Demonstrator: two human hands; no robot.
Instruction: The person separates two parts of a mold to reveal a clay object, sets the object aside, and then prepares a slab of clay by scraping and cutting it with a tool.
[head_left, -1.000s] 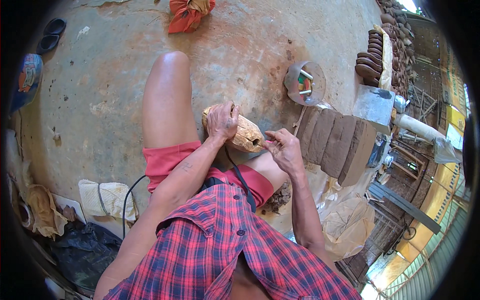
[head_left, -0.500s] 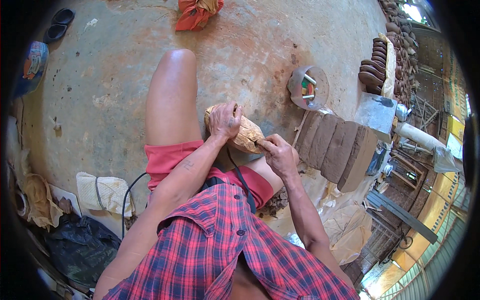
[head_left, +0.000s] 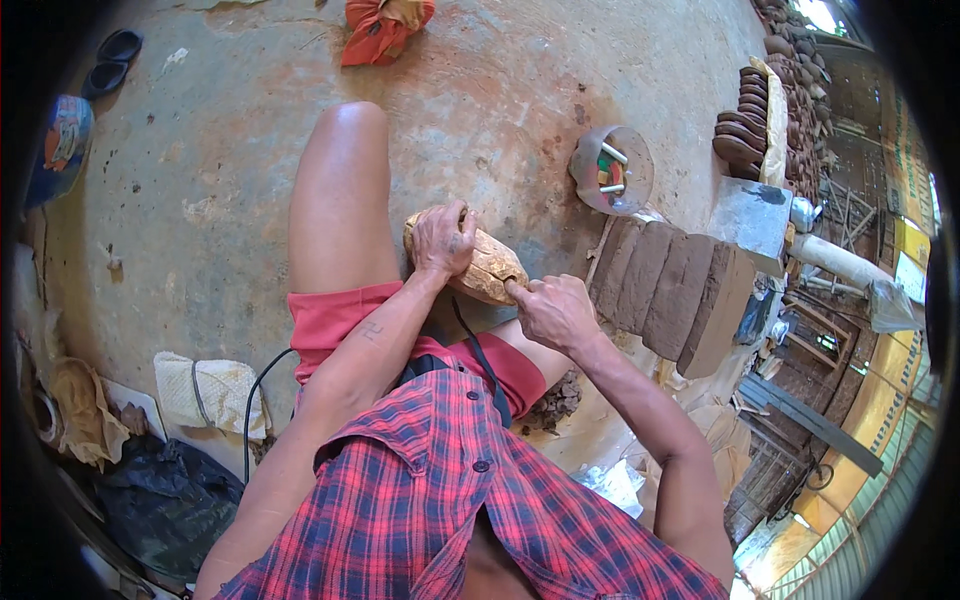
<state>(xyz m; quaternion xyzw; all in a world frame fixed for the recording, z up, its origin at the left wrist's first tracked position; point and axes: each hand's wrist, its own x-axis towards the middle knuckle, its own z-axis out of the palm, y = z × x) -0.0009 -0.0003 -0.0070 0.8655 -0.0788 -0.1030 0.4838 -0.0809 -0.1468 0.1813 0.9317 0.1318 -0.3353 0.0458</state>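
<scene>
The left hand (head_left: 443, 240) clasps the left end of a tan, hollow-ended block (head_left: 492, 264), by the right thigh's (head_left: 535, 350) inner edge. The right hand's (head_left: 556, 312) fingers curl at the holed end; whether they pinch anything cannot be told. It looks stiff, probably brittle around the hole; its broad sides should grip best.

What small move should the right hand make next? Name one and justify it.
I would probably ease the right hand back slightly from the tan block. Its curled fingers are at the block's near right end and cover part of it, so whatever they touch there is hard to see. The left hand lies over the block's other end and could likely steady it.
</scene>
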